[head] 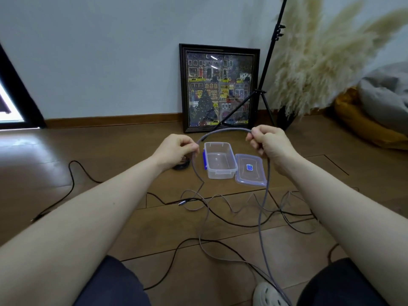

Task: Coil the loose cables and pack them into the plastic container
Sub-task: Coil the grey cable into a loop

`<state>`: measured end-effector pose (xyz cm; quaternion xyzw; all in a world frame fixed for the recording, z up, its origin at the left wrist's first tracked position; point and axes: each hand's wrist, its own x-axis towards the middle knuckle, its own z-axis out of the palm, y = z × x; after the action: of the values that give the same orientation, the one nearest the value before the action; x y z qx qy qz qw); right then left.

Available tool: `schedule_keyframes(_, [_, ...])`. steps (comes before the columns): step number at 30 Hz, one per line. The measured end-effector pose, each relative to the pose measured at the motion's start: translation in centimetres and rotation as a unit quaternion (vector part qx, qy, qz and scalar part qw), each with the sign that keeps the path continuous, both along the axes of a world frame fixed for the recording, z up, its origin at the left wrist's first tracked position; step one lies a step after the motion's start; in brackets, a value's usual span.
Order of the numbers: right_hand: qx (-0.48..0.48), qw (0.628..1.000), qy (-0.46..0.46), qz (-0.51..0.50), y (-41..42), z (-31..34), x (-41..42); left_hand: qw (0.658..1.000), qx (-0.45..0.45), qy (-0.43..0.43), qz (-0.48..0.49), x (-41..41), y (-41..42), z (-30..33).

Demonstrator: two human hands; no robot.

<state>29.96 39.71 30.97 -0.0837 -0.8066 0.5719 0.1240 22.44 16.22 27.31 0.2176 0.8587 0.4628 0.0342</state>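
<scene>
Step in hand: forming a loop in the grey cable (227, 130), the coiling barely begun; nothing is packed yet.
Left hand (176, 149): fingers curled closed, pinching the grey cable at the left end of an arch raised in front of the person.
Right hand (268, 143): closed in a loose fist around the same cable at the right end of the arch.
Grey cable: it arches between the two hands, then drops from each to the wooden floor (110, 151) and trails back in slack curves towards the person's knees.
Plastic container (219, 160): clear, empty, with a blue side clip; it sits on the floor beyond and below the hands, seen under the arch.
Lid (250, 170): off, lying flat just right of the container, below the right hand.
Black cables (72, 184): loose on the floor, below and left of the left hand, and crossing the grey one nearer the knees.
Small dark coil (182, 165): on the floor just under the left hand; what it is cannot be told.
Next move, as a judgement: bring the hands together to close the loop, then draw up more slack, keeping it clear of the black cables.
Writing: the lid bears a small blue label, too small to read.
</scene>
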Motion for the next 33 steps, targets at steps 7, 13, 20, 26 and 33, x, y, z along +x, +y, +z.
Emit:
schedule_keyframes(7, [0.029, 0.984, -0.161, 0.076, -0.6, -0.4, 1.0, 0.993, 0.118, 0.004, -0.015, 0.8, 1.3, 1.5])
schedule_keyframes(13, [-0.064, 0.967, -0.193, 0.154, -2.0, -0.1, 0.9, 0.994, 0.092, 0.039, -0.049, 2.0, 3.2, 1.8])
schedule_keyframes(20, [-0.081, 0.992, -0.051, 0.079, -1.4, 0.2, 0.1, 0.991, 0.125, -0.002, -0.050, 1.8, 3.1, 1.8])
schedule_keyframes(26, [0.018, 0.983, -0.036, -0.178, 2.6, -0.5, -0.2, 0.994, 0.064, -0.024, -0.080, 1.6, 2.0, 1.0])
schedule_keyframes(33, [0.275, 0.950, -0.105, -0.106, 3.7, -2.2, 0.4, 0.992, 0.110, -0.021, -0.055, 1.5, 1.5, 1.2])
